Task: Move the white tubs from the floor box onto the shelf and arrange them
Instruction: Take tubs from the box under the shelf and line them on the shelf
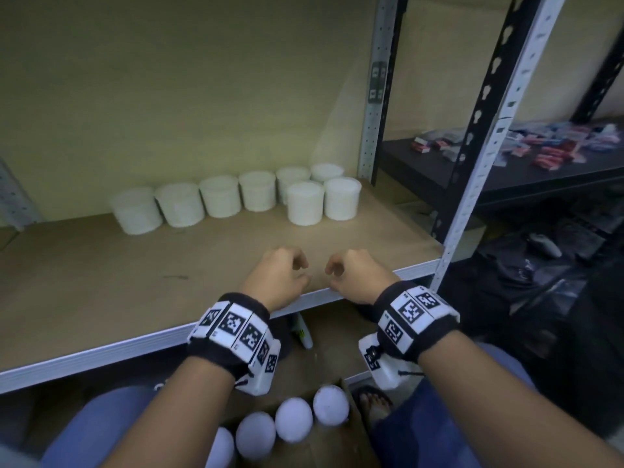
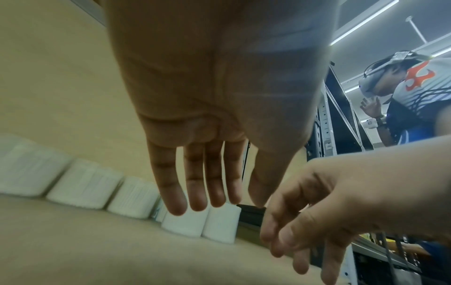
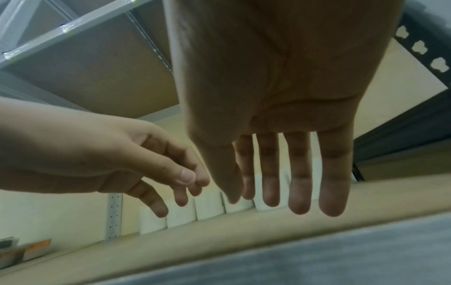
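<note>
Both hands empty, hovering side by side just above the front edge of the shelf (image 1: 135, 282), toward its right end. Left hand (image 1: 275, 280) palm down, fingers loosely curled in the head view and hanging nearly straight in the left wrist view; it holds nothing. Right hand (image 1: 354, 276) the same: relaxed, fingers slack and slightly spread, nothing in it. The two hands sit close together, not touching.

White tubs on the shelf (image 1: 236, 195): eight counted, all upright, lids on. Six form a row along the back edge, running from about mid-shelf to the back right corner. Two more stand just in front of that row at its right end, side by side and touching or nearly so. The front half of the board is bare wood.

Floor box (image 1: 337, 447), brown cardboard, sits below the shelf's front edge between the person's knees. Four tubs in the box (image 1: 293, 422) show as round white lids in a line; the leftmost is partly cut off by the left forearm.

Black shelf unit (image 1: 506, 177) to the right carries small coloured packets.
</note>
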A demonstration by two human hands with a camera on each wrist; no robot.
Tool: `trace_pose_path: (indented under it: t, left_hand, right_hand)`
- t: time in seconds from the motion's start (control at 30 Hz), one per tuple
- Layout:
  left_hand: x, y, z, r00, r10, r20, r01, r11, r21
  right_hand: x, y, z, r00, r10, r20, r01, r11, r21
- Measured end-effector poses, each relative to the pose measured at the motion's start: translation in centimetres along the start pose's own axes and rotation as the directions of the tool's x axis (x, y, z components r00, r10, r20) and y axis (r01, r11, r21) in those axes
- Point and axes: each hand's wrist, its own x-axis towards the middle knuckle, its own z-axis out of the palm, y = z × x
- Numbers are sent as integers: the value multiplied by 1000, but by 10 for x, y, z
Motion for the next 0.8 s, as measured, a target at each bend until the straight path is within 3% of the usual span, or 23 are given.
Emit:
trace_pose_path:
  t: [0.2, 0.3, 0.4, 0.47, 0.53, 0.6, 0.63, 0.7, 0.8]
  left_hand:
    - [-27, -26, 44, 998, 6, 58, -5, 1000, -29]
    - [-29, -36, 65, 990, 105, -90, -109, 993, -34]
    - [-35, -41, 87, 935, 238, -265, -223, 971, 85]
    - [-43, -49, 113, 916, 286, -282, -263, 958, 116]
    - [-52, -64, 148, 956, 246, -162, -230, 967, 112]
    - [-60, -87, 183, 995, 73, 65, -80, 991, 107]
    - [-63, -99, 198, 981, -41, 191, 20, 993, 113]
    - [-70, -123, 226, 903, -222, 367, 168, 970, 173]
    - [-77, -146, 257, 802, -332, 496, 222, 938, 268]
  right_hand:
    - [-8, 23, 56, 987, 66, 148, -66, 998, -6]
    - [-6, 43, 92, 968, 117, 221, -113, 993, -31]
    - [-7, 65, 131, 943, 182, 279, -163, 983, -87]
    - [-7, 79, 158, 916, 222, 334, -202, 975, -95]
    - [-7, 90, 186, 890, 248, 383, -231, 969, -91]
    - [-2, 103, 215, 863, 274, 424, -250, 962, -113]
    - [0, 108, 228, 852, 271, 447, -239, 963, -127]
    - [1, 115, 247, 834, 262, 485, -217, 965, -148]
    - [3, 123, 272, 822, 250, 512, -168, 965, -202]
